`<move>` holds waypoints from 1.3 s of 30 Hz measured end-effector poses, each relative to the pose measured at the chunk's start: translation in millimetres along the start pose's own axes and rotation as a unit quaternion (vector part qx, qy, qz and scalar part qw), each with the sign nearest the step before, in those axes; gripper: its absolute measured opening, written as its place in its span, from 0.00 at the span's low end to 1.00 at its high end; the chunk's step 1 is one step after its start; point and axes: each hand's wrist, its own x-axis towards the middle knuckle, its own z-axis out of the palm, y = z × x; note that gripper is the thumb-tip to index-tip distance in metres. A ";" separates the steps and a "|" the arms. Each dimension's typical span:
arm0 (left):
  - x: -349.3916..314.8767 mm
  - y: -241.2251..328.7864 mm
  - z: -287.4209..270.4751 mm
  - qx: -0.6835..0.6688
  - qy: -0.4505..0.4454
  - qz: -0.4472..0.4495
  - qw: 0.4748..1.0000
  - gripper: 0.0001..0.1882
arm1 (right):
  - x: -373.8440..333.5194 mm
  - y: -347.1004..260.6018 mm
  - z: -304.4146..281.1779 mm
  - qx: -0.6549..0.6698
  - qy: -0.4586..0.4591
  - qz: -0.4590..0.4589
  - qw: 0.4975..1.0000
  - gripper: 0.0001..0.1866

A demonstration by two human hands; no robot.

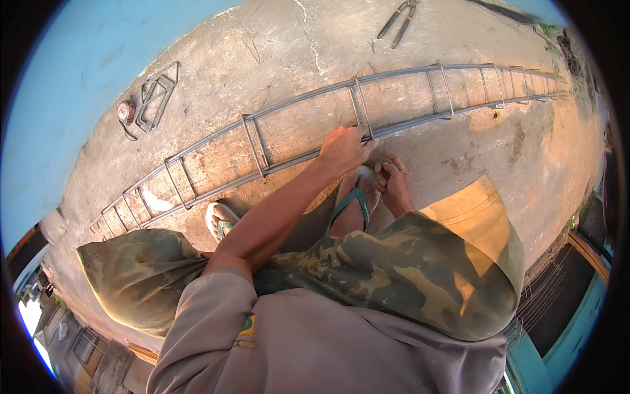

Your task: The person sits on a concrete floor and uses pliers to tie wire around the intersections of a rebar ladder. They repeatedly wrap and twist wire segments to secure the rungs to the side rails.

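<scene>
A long rebar cage (302, 98) of grey steel bars and square stirrups lies across the ground in front of me, curving from lower left to upper right. My left hand (346, 151) is closed around the near bars, where a stirrup (363, 105) crosses them. Just right of it and nearer to me, my right hand (395, 186) is held below the bars, its fingers curled and pinched together. Whatever sits between those fingertips, if anything, is too small to make out. Below the hands shows my right foot in a green flip-flop (357, 197).
Several loose bent stirrups (157, 95) lie at the left beyond the cage, beside a red and white tape measure (126, 111). Long-handled pincers (398, 24) rest at the far side. A blue wall (72, 72) borders the concrete on the left.
</scene>
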 end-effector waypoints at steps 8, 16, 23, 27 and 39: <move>-0.8 -4.4 -3.6 0.012 0.030 0.030 0.999 0.15 | 46.7 9.9 5.9 0.045 -0.103 -0.053 0.992 0.12; -0.5 -6.6 6.5 -0.009 0.068 -0.006 0.998 0.23 | 80.4 -0.8 -3.4 0.146 -0.228 -0.035 0.962 0.09; 19.6 12.4 6.0 -0.145 -0.054 0.052 0.987 0.26 | 79.3 -15.3 3.5 0.111 -0.149 -0.055 0.981 0.07; 16.0 -17.2 3.2 -0.282 -0.110 0.026 0.953 0.18 | 57.1 9.2 16.3 -0.148 -0.005 -0.141 0.979 0.08; 12.8 -9.8 -4.1 -0.131 0.002 -0.096 0.987 0.23 | 34.8 -4.3 23.5 -0.193 -0.010 -0.151 0.970 0.16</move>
